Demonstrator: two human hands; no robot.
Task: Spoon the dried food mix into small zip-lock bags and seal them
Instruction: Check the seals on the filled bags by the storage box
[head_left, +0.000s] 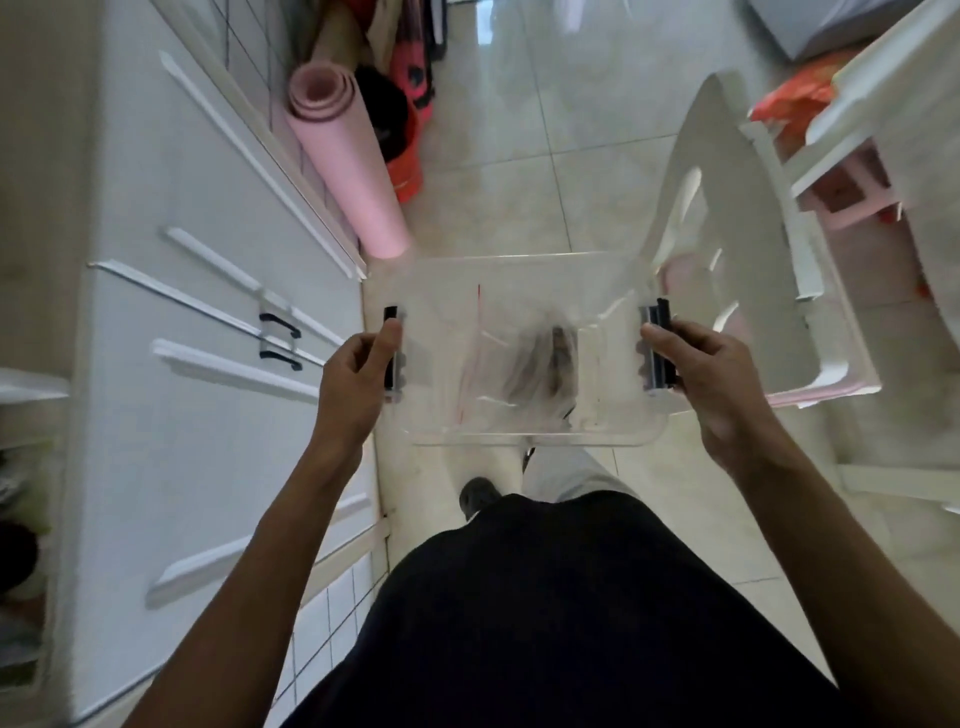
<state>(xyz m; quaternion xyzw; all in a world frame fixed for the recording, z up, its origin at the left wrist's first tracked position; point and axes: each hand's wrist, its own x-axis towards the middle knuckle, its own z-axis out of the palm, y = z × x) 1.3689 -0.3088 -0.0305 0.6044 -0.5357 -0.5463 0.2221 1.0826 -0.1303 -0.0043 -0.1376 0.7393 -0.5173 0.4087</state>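
Hands carry a clear box (524, 353) level between them: left hand (358, 374) grips the nine-o'clock latch, right hand (711, 379) the three-o'clock one. Zip-lock bags (483, 374) and dark food mix (545, 364) lie blurred inside, equally near both.

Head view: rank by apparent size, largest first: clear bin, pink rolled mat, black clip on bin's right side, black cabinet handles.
1. clear bin
2. pink rolled mat, farther from the camera, so true size is unsure
3. black clip
4. black cabinet handles, each close to the clip's size; order of 3 and 4 unsure
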